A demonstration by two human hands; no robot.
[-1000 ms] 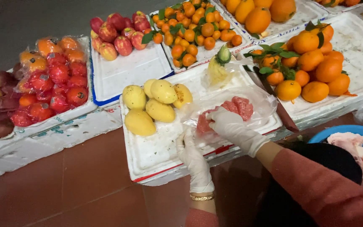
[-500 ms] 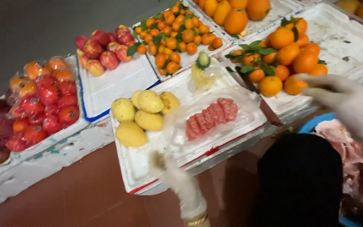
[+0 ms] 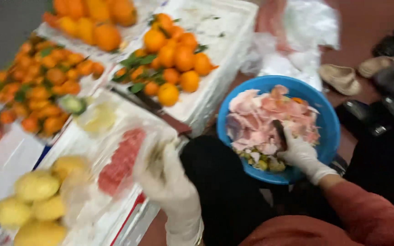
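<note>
While its gloved fingers (image 3: 292,145) curl round a dark knife handle (image 3: 279,133) amid pink peel scraps in the blue basin (image 3: 327,123), the right hand (image 3: 303,156) grips, and the blurred left hand (image 3: 163,177), grip unreadable, hovers beside red fruit segments (image 3: 121,161) on the white tray (image 3: 92,214).

I see my right hand (image 3: 303,155), in a white glove, reaching into the blue bowl (image 3: 329,123) at the right of the scene; it grips a dark, narrow tool whose shape I cannot make out. The bowl sits low beside the fruit trays and is heaped with pink and white peels (image 3: 261,118). My left hand (image 3: 167,182), also gloved and blurred, lies at the near edge of the wrapped red slices (image 3: 119,164).
</note>
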